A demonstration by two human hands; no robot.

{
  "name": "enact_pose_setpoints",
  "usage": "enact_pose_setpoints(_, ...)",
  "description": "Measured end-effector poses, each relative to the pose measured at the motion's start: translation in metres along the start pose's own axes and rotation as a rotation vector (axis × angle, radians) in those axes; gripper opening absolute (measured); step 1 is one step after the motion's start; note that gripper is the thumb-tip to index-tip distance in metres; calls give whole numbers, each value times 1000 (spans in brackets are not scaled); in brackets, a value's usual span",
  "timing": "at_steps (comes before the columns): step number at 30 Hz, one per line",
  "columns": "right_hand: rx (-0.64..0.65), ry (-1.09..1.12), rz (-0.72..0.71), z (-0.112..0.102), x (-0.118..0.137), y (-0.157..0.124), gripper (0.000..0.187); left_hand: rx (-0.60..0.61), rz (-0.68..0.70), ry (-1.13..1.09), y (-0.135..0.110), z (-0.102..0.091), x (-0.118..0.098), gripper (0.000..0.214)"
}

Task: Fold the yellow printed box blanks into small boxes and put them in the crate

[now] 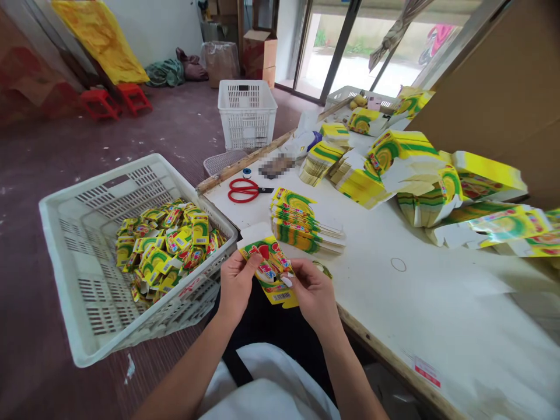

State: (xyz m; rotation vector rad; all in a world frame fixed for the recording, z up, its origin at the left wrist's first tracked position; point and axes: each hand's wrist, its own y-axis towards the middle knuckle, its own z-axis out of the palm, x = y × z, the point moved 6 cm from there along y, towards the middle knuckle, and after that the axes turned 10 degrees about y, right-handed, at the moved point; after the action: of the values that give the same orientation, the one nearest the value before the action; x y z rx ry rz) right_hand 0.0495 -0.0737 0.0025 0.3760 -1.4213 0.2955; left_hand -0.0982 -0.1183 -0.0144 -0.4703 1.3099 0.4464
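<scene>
In the head view, pinches a yellow carton (270, 268) with both hands, just off the right side of the loaded crate (175, 309). Grips its left edge between thumb and fingers of the left hand (236, 283), and its right edge between thumb and fingers of the right hand (315, 290), with bright print turned toward the camera. Shows a heap of small boxes (170, 251) inside the loaded crate. On the white table (371, 280), to the right of the loaded crate, shows a close-packed row of cartons (293, 219), plus red-handled scissors (251, 191) and a small blue spool (247, 173) nearer to that crate. Much farther right of the loaded crate, shows bulky carton piles (406, 140) on the same table. Beyond the loaded crate, shows a second crate (247, 125) and red stools (135, 98) on the floor.
</scene>
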Motion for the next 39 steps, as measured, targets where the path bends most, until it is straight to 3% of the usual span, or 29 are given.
enact_pose_setpoints(4, -55, -356, -310, -16, 37, -3, 22, -26, 248, 92, 1, -15, -33, 38)
enact_pose_setpoints(8, 1, -751, -606, -10, 65, -11, 30, 73, 519, 448, -7, -14, -67, 76)
enact_pose_setpoints(10, 100, -793, -665, 0, 67, -15, 31, 228, 493, 724, -10, 0, -65, 96)
enact_pose_setpoints(12, 126, -745, -671, 6, 65, -18, 34, 408, 376, 908, -13, 14, -52, 90)
enact_pose_setpoints(14, -18, -611, -620, 0, 61, -18, 43, 486, 294, 981, -16, 23, -41, 68)
enact_pose_setpoints(17, -225, -159, -366, -16, 40, -13, 69, 404, 341, 1024, -17, 25, -39, 62)
enact_pose_setpoints(20, -119, 353, 41, -4, 6, -7, 56, 394, 454, 1046, -22, 27, -37, 74)
enact_pose_setpoints(22, -59, 533, 242, 9, -8, -7, 50, 427, 530, 1050, -26, 30, -35, 76)
enact_pose_setpoints(26, -30, 540, 345, 13, -21, -6, 54, 511, 587, 1039, -31, 36, -29, 63)
enact_pose_setpoints(30, 79, 381, 172, 5, -13, -7, 52, 535, 453, 1002, -26, 36, -21, 57)
enact_pose_setpoints(33, 143, 58, -43, 4, 2, -11, 53, 547, 330, 988, -19, 36, -10, 69)
enact_pose_setpoints(36, 143, -245, -223, 8, 12, -12, 54, 490, 473, 952, -17, 38, -11, 68)
enact_pose_setpoints(39, 58, -302, -354, 4, 15, -9, 53, 354, 556, 977, -15, 31, -17, 65)
